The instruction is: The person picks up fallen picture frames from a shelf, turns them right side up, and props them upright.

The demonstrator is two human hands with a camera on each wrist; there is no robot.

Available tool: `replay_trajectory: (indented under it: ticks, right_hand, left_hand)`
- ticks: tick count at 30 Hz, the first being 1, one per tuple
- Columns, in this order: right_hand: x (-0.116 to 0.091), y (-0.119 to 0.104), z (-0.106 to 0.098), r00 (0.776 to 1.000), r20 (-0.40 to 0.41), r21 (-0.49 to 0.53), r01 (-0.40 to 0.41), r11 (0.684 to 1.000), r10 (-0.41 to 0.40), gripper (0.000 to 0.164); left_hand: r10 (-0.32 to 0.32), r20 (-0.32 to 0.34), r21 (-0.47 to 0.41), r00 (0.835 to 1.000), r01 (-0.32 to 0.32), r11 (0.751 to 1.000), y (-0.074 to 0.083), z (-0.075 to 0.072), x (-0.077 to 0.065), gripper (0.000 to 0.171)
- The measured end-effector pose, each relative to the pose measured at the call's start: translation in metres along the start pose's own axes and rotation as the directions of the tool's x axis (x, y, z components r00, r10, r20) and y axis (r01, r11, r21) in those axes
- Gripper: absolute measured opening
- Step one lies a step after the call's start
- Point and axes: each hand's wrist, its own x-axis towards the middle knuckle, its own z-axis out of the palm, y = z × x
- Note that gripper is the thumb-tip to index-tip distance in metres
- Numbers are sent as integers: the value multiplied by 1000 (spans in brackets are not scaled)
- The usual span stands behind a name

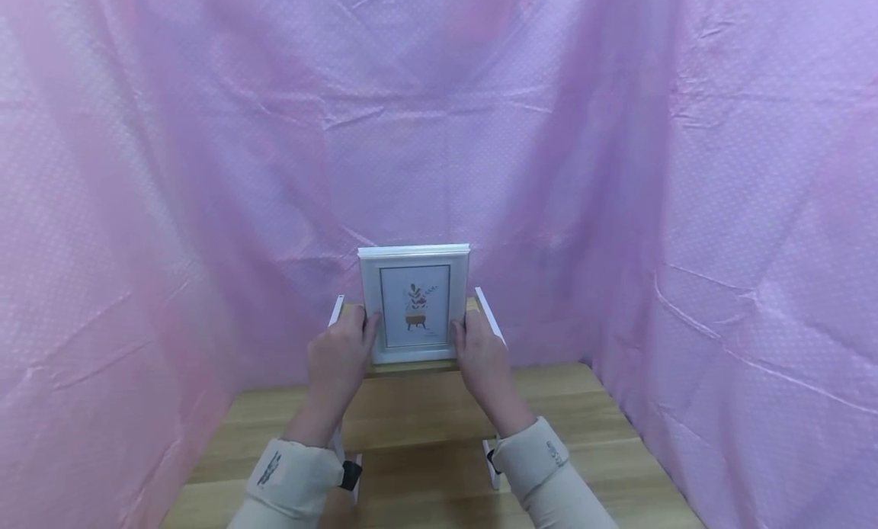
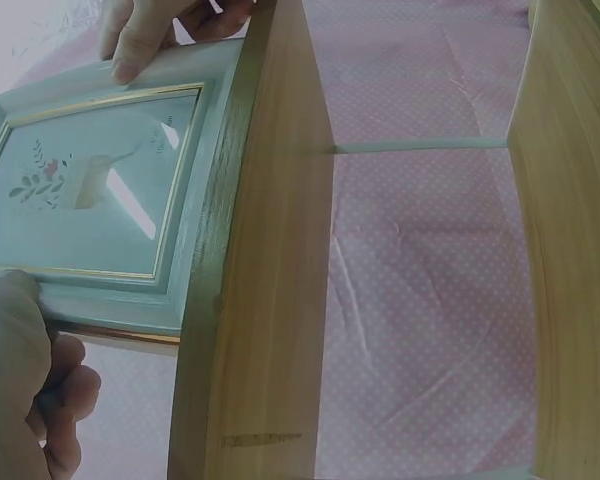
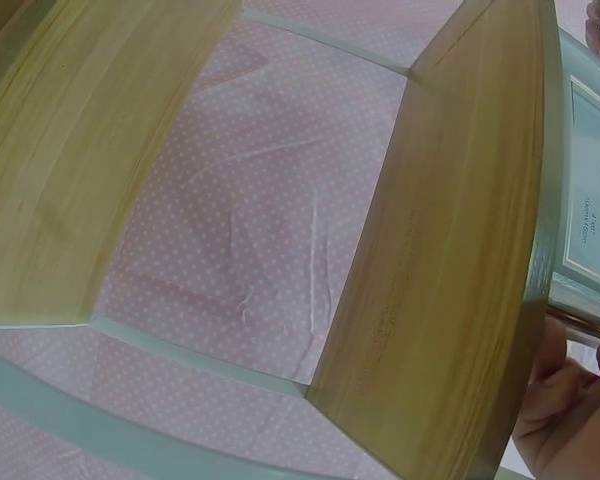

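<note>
Nearest in the head view: both sleeves, left (image 1: 295, 476) and right (image 1: 549, 476), reaching out on the near side of the rack (image 2: 270, 280). The left hand (image 1: 339, 354) is toward the rack's left side, the right hand (image 1: 483, 357) toward its right; the fingers of each grip a side border of the picture frame (image 1: 414, 304), thumb on the front, the others curled behind. The picture frame is roughly upright and faces the person, its bottom edge just at the rack's upper board (image 3: 450, 230) — whether the two touch or a gap is left, I cannot tell. Judged good practice here: load both hands evenly so that the lower edge runs level with the rack's upper board, thumbs on the border and off the glazed front, knuckles clear of the rack's white side rails (image 1: 488, 310). Any contact with the rack should be along the full edge, not one corner first; ease the fingers only once the picture frame stands by itself, since a lean could tip it. Lower board (image 2: 570, 250) lies beneath the rack's upper one; table (image 1: 569, 407) under the rack; pink cloth (image 1: 425, 148) hangs beyond it.
</note>
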Motion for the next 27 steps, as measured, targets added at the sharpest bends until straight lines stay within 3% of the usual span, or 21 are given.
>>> replay_trajectory:
  ticks: [9, 27]
  right_hand:
    - [1, 1, -3, 997, 59, 33, -56, 998, 54, 19]
    - [1, -3, -12, 989, 122, 54, -96, 994, 89, 25]
  left_hand:
    - [30, -37, -15, 999, -31, 999, -4, 5, 2, 30]
    - [30, 10, -14, 1000, -30, 999, 1, -6, 1, 29]
